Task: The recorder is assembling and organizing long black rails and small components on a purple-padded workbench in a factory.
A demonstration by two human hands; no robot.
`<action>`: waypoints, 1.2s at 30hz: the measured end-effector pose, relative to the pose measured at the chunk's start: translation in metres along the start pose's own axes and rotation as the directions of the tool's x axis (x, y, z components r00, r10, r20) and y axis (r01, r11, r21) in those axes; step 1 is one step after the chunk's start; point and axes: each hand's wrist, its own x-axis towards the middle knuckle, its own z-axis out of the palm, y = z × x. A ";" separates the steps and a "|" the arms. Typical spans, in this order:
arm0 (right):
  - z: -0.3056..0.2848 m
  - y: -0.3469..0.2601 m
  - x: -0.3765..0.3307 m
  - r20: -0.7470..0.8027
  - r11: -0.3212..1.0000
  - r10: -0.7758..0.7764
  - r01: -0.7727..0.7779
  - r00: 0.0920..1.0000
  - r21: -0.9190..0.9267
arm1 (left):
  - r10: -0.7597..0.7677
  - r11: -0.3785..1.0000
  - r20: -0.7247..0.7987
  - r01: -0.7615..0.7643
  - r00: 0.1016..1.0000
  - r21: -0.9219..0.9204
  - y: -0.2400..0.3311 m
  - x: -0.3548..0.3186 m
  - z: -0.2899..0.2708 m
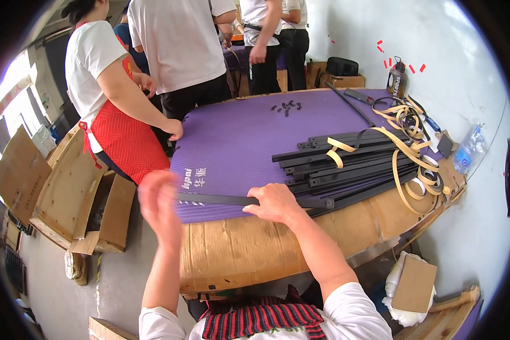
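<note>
A long, flat black bar (218,199) lies level over the near edge of the purple mat (232,141). Around its middle, my right hand (276,204) is closed, thumb and fingers on the bar. At the bar's left end is my left hand (160,207), raised and smeared by motion, so its fingers do not read clearly. To the right of my right hand lies a pile of similar black bars (345,164), some with holes near their ends. Loops of cream-and-black strip (403,175) are tangled over the pile's right side.
Several small black parts (287,107) lie farther back on the mat. A dark bottle (396,77) and a clear plastic bottle (469,152) stand by the right wall. A person in a red apron (122,136) is close at the left, beside open cardboard boxes (116,212).
</note>
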 end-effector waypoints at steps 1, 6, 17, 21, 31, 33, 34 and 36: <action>0.003 -0.002 -0.001 0.002 1.000 -0.001 0.001 1.000 -0.007 | 0.007 1.000 0.324 0.002 0.946 -0.027 0.018 -0.016 0.006; 0.018 -0.013 0.003 0.103 0.997 -0.049 0.042 0.994 0.064 | 0.542 0.800 0.838 -0.339 0.057 -0.495 0.041 -0.093 0.049; 0.014 -0.011 0.004 0.114 0.988 -0.025 0.007 0.993 0.157 | 0.486 0.841 0.818 -0.088 -0.308 -0.533 -0.011 -0.167 0.067; 0.010 -0.013 0.006 0.160 0.989 0.004 -0.027 0.987 0.143 | 0.458 0.858 0.824 -0.076 -0.333 -0.508 -0.011 -0.164 0.067; 0.013 -0.009 0.004 0.129 0.986 -0.027 0.005 0.991 0.167 | 0.486 0.874 0.865 0.061 -0.126 -0.482 -0.007 -0.160 0.069; 0.013 -0.009 0.004 0.137 0.986 -0.025 0.001 0.990 0.166 | 0.441 0.855 0.870 0.192 0.219 -0.482 -0.009 -0.154 0.073; 0.014 -0.008 0.004 0.136 0.986 -0.028 0.005 0.990 0.166 | 0.419 0.861 0.871 0.192 0.257 -0.471 -0.010 -0.146 0.075; 0.013 -0.010 0.005 0.134 0.986 -0.032 0.008 0.990 0.169 | 0.369 0.869 0.897 0.252 0.245 -0.426 -0.011 -0.145 0.076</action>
